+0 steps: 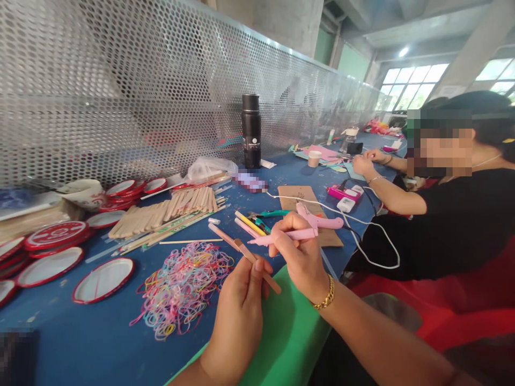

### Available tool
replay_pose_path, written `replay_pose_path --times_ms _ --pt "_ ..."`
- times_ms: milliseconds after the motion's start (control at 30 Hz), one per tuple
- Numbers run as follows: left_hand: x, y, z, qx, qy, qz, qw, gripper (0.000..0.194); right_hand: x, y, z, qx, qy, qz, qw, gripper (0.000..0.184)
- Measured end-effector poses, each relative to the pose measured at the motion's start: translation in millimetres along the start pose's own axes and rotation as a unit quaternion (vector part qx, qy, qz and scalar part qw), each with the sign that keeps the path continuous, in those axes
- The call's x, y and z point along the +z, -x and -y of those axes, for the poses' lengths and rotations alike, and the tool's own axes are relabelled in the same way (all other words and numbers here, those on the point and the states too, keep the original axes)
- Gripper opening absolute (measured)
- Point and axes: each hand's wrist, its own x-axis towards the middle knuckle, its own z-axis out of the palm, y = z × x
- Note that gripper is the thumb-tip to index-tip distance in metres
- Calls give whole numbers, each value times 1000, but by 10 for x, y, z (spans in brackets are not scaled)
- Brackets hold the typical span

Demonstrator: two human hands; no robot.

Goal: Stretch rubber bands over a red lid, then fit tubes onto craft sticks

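Note:
My left hand is closed on a flat wooden craft stick, pinching it between thumb and fingers. My right hand grips a pink pen, its tip pointing left just above the stick; I cannot tell whether the two touch. Behind that hand a pink glue gun lies on a brown cardboard sheet. A yellow pen and teal-handled pliers lie just beyond my hands. Left of my left hand is a heap of colourful rubber bands.
Red-rimmed lids and a pile of wooden sticks cover the left side. A black bottle stands by the perforated metal screen. White cable crosses the right side, where a co-worker sits. Green cloth lies beneath my hands.

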Motion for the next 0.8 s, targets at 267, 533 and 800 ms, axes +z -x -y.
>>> replay_pose_path --times_ms 267,533,800 --pt "1 -2 0 -1 2 -4 1000 46 -1 6 -7 -1 6 3 1000 20" --pt "6 -16 13 -1 0 -4 1000 47 0 6 4 -3 -5 28 1000 18" --pt "6 -12 8 3 14 -4 1000 47 4 5 2 -11 5 23 1000 19"
